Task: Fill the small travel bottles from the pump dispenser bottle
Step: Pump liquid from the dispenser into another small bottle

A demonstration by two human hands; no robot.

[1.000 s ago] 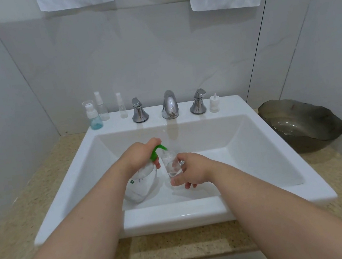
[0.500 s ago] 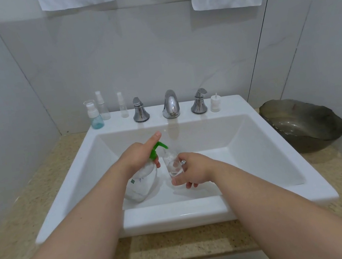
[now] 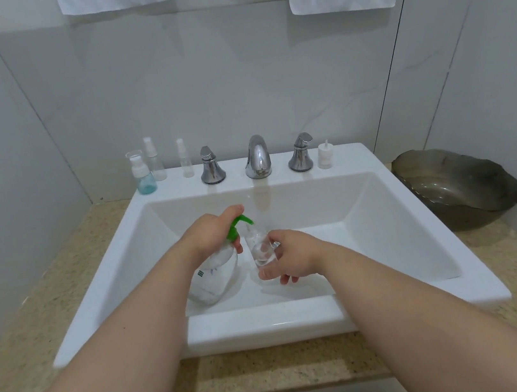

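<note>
While left fingers (image 3: 234, 209) grip the pump bottle (image 3: 214, 278), right fingers (image 3: 269, 273) hold a part-filled travel bottle (image 3: 259, 250).

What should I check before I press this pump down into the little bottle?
1. The green spout of the clear pump dispenser bottle is over the mouth of the small clear plastic travel bottle: ok, the tip sits just above it.
2. The right hand grips the travel bottle: ok.
3. The left hand holds the dispenser's neck, forefinger on top of the pump head: ok.
4. Both bottles are inside the white ceramic sink, so drips land in the basin: ok.
5. Room left in the travel bottle: cannot tell, as the contents are clear in clear plastic.
</note>
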